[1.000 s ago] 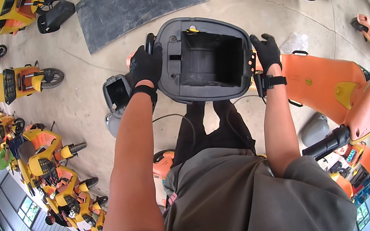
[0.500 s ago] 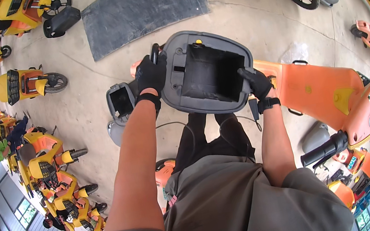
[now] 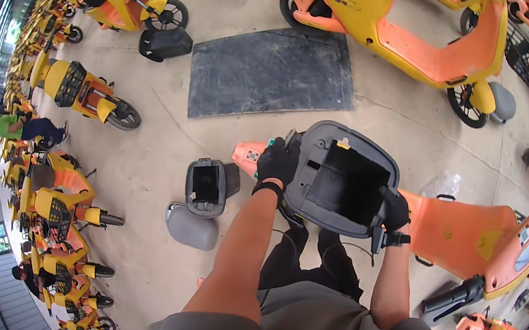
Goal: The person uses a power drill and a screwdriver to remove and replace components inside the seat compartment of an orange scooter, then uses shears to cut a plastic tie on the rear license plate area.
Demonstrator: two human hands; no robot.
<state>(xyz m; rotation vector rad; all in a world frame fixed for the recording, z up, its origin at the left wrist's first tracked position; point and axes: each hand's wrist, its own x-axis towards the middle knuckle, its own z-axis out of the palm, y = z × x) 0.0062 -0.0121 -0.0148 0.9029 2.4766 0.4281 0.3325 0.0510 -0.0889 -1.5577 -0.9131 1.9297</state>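
Observation:
In the head view I hold over a pink scooter [image 3: 449, 225] a dark grey storage box [image 3: 302, 183] with a black open interior and a small yellow piece on its rim. My left hand [image 3: 278, 160] in a black glove is closed on a black handle [image 3: 291, 140] at the box's upper left. My right hand [image 3: 392, 210], also gloved, is closed on the box's right rim at the lower corner. Both wrists carry black straps, and a cable hangs below. My legs stand beneath the box.
Left lie a smaller box [image 3: 211, 209] and a grey seat [image 3: 190, 230]. Ahead are a dark mat [image 3: 266, 70] and a black part [image 3: 163, 43]. Yellow and pink scooters [image 3: 442, 58] stand all around. A person in green [image 3: 12, 127] is at the far left.
My right hand has moved from beside the box onto its rim and closed there. The camera has tilted up, so the box and both hands appear lower and more ahead shows.

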